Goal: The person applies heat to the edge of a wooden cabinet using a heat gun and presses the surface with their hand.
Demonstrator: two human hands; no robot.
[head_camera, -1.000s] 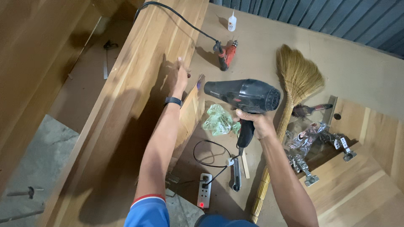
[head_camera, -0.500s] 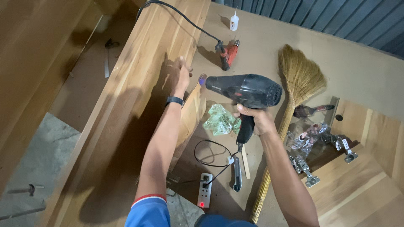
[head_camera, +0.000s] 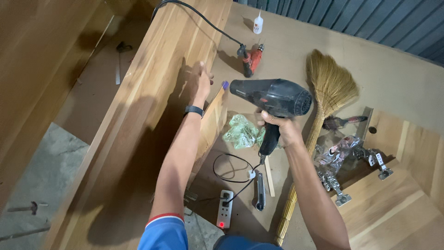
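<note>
- A black hair dryer (head_camera: 273,98) is gripped by the right hand (head_camera: 280,127), whose fingers are closed round the handle; the barrel sits above the fist, and its nozzle is pointed left toward the edge of a long wooden panel (head_camera: 138,120).
- The dryer's cord is seen dropping from the bottom of the handle, looped over the board below, and plugged into a white power strip (head_camera: 225,209) (a small red light is lit at its near end).
- The left hand (head_camera: 202,82) is laid flat, fingers extended, against the top face of the wooden panel near its right edge; nothing is held in it, and a dark wristband (head_camera: 194,110) is worn just below it.
- A small purple tip (head_camera: 225,85) is visible at the panel's edge, between the left hand and the dryer's nozzle, just beside both; what it belongs to cannot be told.
- Crumpled green plastic (head_camera: 243,132) is found just left of the right hand, below the dryer's barrel.
- A straw broom (head_camera: 329,88) is laid to the right of the dryer, its handle running down past the right forearm.
- A red-and-black corded drill (head_camera: 250,59) and a small white bottle (head_camera: 257,23) are placed farther up the board, well apart from both hands.
- Metal hinges (head_camera: 344,159) in clear wrapping are heaped to the right of the broom handle.
- A utility knife (head_camera: 260,191) is set beside the power strip.
</note>
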